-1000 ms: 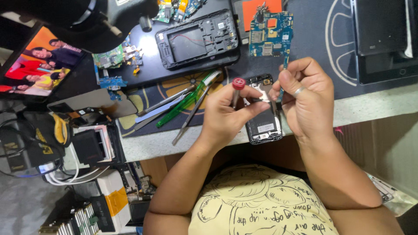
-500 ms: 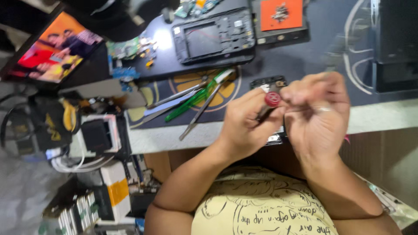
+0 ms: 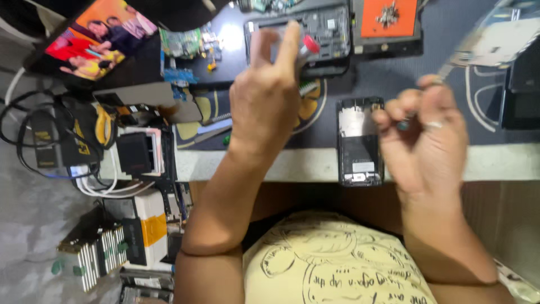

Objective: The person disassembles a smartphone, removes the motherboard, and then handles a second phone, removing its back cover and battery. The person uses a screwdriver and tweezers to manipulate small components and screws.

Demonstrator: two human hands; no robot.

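Left hand: the left hand was raised over the bench, its fingers closed together on a screwdriver with a red cap; the tool's lower end showed only as a blur.
Right hand: the right hand was held at the bench edge, fingers pinched on a thin metal tool; what lay beyond its tip was smeared by motion and could not be identified.
Phone frame: an opened phone frame lay flat on the dark mat, its lower end overhanging the pale bench edge.
Long axis: the frame's long axis ran away from the person, toward the back of the bench.
Bearing from grips: the frame lay between the two hands, below and to the right of the screwdriver, just beside the right hand's fingers.
Nearer hand: the right hand, nearly touching the frame's side; the left was well apart.
Surroundings: a second phone shell and an orange tray lay at the back; a photograph and tangled cables were off to the left.
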